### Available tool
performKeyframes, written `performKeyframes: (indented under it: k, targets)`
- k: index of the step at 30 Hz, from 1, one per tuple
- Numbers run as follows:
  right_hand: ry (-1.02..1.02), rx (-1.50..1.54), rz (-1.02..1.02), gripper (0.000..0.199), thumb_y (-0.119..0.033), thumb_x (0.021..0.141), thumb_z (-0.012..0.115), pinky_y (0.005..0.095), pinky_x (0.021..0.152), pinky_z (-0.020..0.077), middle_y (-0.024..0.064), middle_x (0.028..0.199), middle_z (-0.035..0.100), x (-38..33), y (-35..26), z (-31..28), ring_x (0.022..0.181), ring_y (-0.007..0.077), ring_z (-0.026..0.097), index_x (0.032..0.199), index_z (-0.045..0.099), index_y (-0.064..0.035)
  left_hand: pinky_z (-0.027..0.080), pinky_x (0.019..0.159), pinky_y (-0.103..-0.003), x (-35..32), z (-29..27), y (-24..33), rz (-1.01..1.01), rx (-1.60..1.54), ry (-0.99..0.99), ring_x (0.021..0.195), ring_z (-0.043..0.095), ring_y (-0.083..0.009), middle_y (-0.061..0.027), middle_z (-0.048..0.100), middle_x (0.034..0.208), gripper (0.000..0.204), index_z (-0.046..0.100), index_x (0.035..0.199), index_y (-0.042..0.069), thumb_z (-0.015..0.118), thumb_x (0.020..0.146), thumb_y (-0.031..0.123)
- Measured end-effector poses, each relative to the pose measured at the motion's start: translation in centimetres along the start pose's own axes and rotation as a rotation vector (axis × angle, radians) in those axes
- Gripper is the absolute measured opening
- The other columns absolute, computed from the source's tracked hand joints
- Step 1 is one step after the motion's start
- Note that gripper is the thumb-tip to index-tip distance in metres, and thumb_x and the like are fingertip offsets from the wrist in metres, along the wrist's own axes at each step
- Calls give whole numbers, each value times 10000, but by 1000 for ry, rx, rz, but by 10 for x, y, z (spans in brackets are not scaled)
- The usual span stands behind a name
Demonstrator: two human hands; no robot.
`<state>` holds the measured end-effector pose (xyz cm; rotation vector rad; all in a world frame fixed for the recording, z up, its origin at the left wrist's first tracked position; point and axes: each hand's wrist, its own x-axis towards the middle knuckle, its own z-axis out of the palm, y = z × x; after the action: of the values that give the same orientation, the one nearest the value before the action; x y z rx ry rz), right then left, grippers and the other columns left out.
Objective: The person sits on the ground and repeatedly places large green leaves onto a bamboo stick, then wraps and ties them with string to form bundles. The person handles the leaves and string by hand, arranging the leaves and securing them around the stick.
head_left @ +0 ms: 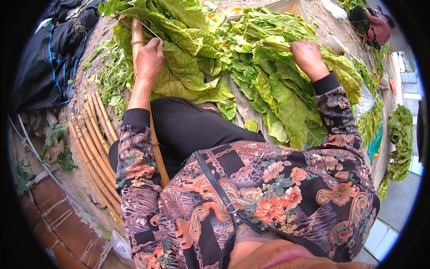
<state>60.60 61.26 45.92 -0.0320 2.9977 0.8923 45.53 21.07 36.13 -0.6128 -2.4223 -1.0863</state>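
Observation:
My left hand (150, 60) rests on a long bamboo pole (137, 36) that runs from the leaf pile down across my lap, fingers curled against it and a thin string beside them. My right hand (307, 56) is closed on the stalk end of a large green leaf (286, 96) in a heap of broad yellow-green leaves (197, 49) spread on the ground in front of me. I wear a flowered jacket and dark trousers.
Several bare bamboo poles (96, 143) lie on the dirt to my left. A dark cloth bundle (53, 49) sits at far left. More leaves hang strung at the right (398, 143). Another person's dark clothing shows at top right (371, 22).

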Motion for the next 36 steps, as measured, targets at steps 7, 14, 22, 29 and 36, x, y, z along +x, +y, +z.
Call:
performKeyframes:
  k: [7,14,22,29,36]
  targets:
    - [237,205,210,202,-47,766,504,396,634,474,95,890,517,-36,-32,175,729,276,576,959,509,-107,472,685,-451,-5,6,-4,-45,67,-68,765,606,-381,-194,633,802,177,618,947,85,531,902,232]
    - [281,133,252,215,-103,743,573,407,707,435,87,948,572,-2,-3,174,840,280,573,957,561,-121,474,695,-428,3,-2,7,-134,-39,-88,777,617,-362,-185,639,818,185,620,952,79,541,896,236]
    - [276,175,145,195,-166,684,674,415,749,399,59,843,557,10,-2,155,884,250,549,829,546,-143,482,703,-420,1,-9,8,-56,47,-48,781,625,-353,-180,649,831,182,630,963,78,551,884,221]
    - [141,145,212,166,-98,746,586,441,769,398,50,838,581,21,-16,189,849,268,566,899,546,-147,484,699,-423,4,3,-3,14,30,-25,774,627,-355,-188,647,805,174,637,946,73,555,877,210]
    - [599,421,56,596,-65,618,722,423,886,404,134,1085,559,-25,-10,69,1043,309,524,1175,508,-64,491,688,-383,4,-1,-4,-42,-36,-78,747,633,-322,-184,642,769,201,634,942,45,547,882,217]
